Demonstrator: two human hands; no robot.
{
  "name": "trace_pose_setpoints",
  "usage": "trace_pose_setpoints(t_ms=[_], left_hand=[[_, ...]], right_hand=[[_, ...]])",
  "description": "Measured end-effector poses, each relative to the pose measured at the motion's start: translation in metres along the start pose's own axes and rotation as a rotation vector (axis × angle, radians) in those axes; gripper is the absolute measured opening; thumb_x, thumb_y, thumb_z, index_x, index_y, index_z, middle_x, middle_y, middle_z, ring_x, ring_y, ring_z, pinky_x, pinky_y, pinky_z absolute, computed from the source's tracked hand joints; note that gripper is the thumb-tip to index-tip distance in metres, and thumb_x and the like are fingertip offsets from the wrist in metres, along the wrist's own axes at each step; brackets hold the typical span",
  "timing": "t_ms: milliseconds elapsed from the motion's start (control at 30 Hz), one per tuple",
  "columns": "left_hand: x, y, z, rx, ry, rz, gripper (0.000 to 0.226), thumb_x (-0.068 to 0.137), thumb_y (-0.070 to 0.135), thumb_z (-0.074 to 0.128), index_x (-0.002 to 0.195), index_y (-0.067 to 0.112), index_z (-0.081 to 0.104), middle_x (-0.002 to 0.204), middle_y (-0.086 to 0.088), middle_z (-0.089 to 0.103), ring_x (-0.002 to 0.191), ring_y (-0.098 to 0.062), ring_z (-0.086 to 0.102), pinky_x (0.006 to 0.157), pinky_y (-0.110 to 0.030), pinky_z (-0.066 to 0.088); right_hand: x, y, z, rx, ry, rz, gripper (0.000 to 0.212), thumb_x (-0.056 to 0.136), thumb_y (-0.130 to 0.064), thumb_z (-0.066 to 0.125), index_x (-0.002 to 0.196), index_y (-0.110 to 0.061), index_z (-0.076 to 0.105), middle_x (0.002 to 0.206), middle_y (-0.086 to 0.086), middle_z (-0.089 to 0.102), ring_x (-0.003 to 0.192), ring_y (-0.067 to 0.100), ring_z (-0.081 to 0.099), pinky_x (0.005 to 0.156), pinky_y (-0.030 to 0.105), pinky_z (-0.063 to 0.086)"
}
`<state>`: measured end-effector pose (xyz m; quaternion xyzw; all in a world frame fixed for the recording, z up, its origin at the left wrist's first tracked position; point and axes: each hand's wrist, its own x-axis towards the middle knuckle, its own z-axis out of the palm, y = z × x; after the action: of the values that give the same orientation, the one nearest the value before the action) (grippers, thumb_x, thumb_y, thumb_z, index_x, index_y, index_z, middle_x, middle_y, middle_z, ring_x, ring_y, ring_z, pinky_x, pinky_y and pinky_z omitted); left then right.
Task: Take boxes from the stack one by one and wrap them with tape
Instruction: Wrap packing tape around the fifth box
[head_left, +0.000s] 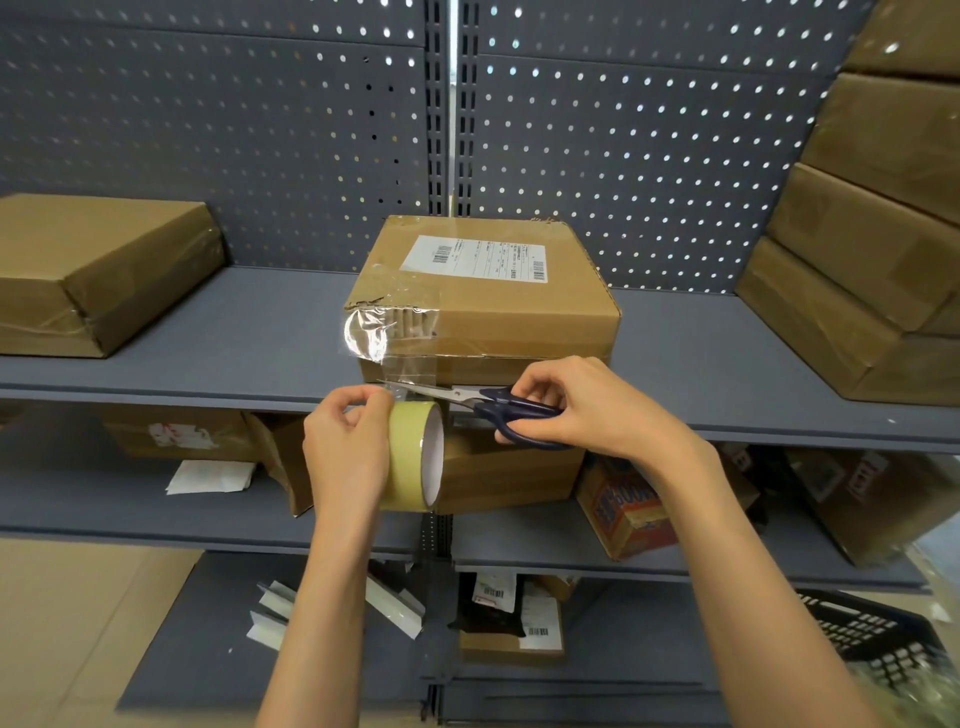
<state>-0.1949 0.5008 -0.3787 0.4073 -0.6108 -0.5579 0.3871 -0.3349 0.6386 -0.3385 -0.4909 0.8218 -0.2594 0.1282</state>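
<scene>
Left hand (345, 447): grips tape roll (413, 457) just below the box (485, 296).
Right hand (576, 402): fingers curled through scissors (483, 402), blades at the tape strip.

Scissors (470, 399) at tape strip (402, 366)

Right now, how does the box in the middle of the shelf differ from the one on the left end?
The middle box carries a white shipping label; the left box shows none. The middle box has loose clear tape hanging off its front corner toward the roll of tape; the left box's wrap lies flat. The middle box sits square-on, the left box angled. Both are brown cardboard on the same grey shelf.
</scene>
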Motion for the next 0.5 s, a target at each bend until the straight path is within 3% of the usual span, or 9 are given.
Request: trace_pose_setpoints(t_ms=[200,500], left_hand=[[0.0024,0.001,-0.001,0.019,-0.008,-0.001,0.009,0.091,0.016,0.056,0.087,0.016,0.064,0.064,0.002,0.051,0.06,-0.007,0.044,0.057,-0.024,0.036],[0.0062,0.0005,-0.0022,0.051,-0.004,0.0,0.009,0.09,0.016,0.056,0.085,0.017,0.063,0.071,0.004,0.055,0.067,-0.008,0.047,0.059,-0.026,0.037]], right_hand=[[-0.0015,-0.0005,0.0031,0.012,0.012,0.01,0.042,0.07,-0.049,0.078,0.096,-0.019,0.065,0.081,-0.009,0.065,0.072,0.005,0.058,0.063,0.019,0.046],[-0.0007,-0.0014,0.0055,0.018,-0.02,0.017,0.044,0.071,-0.05,0.077,0.099,-0.02,0.06,0.084,-0.009,0.062,0.073,0.005,0.057,0.064,0.016,0.046]])
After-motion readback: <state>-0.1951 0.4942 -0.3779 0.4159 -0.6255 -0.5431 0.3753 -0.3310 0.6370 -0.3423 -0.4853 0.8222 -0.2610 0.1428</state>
